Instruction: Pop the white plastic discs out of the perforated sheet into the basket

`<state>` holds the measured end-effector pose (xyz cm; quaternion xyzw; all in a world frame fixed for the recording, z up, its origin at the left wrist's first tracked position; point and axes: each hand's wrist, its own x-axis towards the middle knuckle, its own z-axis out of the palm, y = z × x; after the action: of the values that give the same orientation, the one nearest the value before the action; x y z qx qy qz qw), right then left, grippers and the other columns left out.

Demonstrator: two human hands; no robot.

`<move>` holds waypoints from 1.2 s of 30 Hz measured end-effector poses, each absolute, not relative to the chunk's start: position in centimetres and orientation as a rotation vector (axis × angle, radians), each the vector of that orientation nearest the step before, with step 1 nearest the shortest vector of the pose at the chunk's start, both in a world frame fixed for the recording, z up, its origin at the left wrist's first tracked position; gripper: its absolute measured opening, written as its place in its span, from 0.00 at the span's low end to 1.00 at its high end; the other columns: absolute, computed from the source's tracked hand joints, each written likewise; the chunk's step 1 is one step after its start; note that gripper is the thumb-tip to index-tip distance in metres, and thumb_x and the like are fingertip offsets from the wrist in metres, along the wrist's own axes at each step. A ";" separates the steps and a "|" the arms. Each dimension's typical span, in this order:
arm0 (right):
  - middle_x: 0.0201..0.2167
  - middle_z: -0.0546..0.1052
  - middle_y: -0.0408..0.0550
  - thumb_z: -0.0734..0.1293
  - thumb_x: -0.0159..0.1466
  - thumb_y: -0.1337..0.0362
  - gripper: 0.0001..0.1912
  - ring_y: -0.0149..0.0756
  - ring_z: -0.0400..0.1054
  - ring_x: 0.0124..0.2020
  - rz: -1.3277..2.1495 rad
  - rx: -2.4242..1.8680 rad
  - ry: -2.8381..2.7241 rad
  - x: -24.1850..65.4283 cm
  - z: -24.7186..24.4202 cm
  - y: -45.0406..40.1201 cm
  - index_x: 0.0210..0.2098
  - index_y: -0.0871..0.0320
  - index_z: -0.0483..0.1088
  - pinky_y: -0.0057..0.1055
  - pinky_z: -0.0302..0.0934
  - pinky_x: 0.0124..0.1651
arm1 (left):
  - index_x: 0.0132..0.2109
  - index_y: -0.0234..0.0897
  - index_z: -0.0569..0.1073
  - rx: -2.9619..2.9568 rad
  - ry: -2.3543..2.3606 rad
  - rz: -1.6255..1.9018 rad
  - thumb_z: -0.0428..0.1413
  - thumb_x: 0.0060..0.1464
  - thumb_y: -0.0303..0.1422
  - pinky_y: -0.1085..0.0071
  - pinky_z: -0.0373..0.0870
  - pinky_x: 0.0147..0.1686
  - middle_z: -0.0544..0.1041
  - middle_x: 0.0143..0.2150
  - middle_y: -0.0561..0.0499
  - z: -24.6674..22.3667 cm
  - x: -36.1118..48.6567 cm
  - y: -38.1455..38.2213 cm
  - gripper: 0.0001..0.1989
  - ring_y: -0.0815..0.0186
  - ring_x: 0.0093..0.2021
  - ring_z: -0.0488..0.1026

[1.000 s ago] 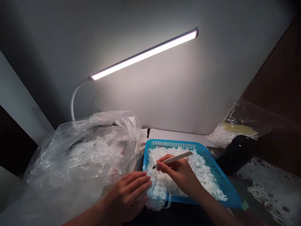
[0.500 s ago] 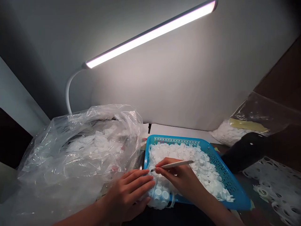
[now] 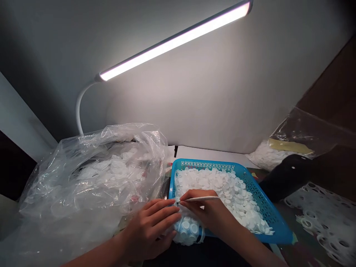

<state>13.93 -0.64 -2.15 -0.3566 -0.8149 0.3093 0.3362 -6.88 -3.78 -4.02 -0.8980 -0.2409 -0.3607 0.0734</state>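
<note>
My right hand [image 3: 211,207] pinches a slim white pen-shaped tool [image 3: 203,198] over the front left of a blue plastic basket [image 3: 267,207]. The tool's dark tip is close to the fingertips of my left hand [image 3: 155,222]. My left fingers are stretched out, palm down, and their ends rest at a small bundle of round white discs [image 3: 189,228] by the basket's near corner. What lies under the left fingertips is hidden. Many loose white discs [image 3: 230,185] fill the basket.
A large clear plastic bag [image 3: 91,193] with white pieces stands on the left. A lit bar lamp [image 3: 172,42] hangs above. At right are a black object [image 3: 289,176], sheets with punched-out holes [image 3: 325,222] and another bag of white pieces [image 3: 267,154].
The pen-shaped tool now lies flatter, its back end lowered, and my right hand has shifted slightly left. My left hand stays almost in place. The whole view has moved a little.
</note>
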 end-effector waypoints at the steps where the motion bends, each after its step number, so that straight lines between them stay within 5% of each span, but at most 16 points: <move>1: 0.27 0.78 0.43 0.63 0.66 0.63 0.10 0.31 0.71 0.27 0.774 -0.923 -2.154 13.9 -2.3 -0.6 0.31 0.56 0.74 0.25 0.63 0.30 | 0.47 0.34 0.74 -2.693 -0.728 -1.091 0.54 0.53 0.25 0.66 0.72 0.48 0.81 0.42 0.47 -4.0 -6.9 -3.8 0.14 0.60 0.48 0.76; 5: 0.29 0.77 0.46 0.59 0.68 0.63 0.13 0.32 0.72 0.29 0.670 -0.934 -2.223 14.0 -2.1 -0.8 0.33 0.57 0.74 0.27 0.64 0.33 | 0.46 0.35 0.74 -2.699 -0.741 -1.098 0.54 0.52 0.25 0.65 0.71 0.48 0.81 0.43 0.48 -4.1 -6.9 -3.9 0.14 0.59 0.48 0.76; 11: 0.51 0.74 0.54 0.64 0.64 0.73 0.18 0.43 0.69 0.52 0.483 -0.764 -2.569 14.8 -0.5 -1.1 0.52 0.56 0.68 0.37 0.64 0.52 | 0.48 0.35 0.74 -2.678 -0.719 -1.087 0.54 0.53 0.25 0.65 0.72 0.47 0.81 0.44 0.46 -4.1 -7.0 -3.7 0.14 0.59 0.48 0.76; 25: 0.48 0.77 0.46 0.58 0.68 0.67 0.16 0.38 0.72 0.49 0.633 -0.776 -2.316 16.9 -0.3 0.2 0.53 0.51 0.68 0.33 0.65 0.51 | 0.45 0.36 0.74 -2.700 -0.762 -1.175 0.56 0.48 0.23 0.65 0.75 0.44 0.82 0.41 0.48 -3.8 -6.7 -3.6 0.15 0.59 0.46 0.77; 36: 0.41 0.77 0.45 0.56 0.69 0.57 0.15 0.38 0.74 0.41 0.811 -0.961 -2.122 18.5 2.5 0.3 0.41 0.50 0.73 0.33 0.69 0.46 | 0.46 0.34 0.74 -2.745 -0.741 -1.162 0.56 0.48 0.23 0.65 0.75 0.45 0.82 0.42 0.46 -3.9 -6.9 -3.4 0.16 0.58 0.48 0.77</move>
<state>18.50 0.31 2.50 -0.3675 -0.8118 0.3104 0.3311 -6.87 -3.41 -3.94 -0.8931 -0.2410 -0.3782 0.0348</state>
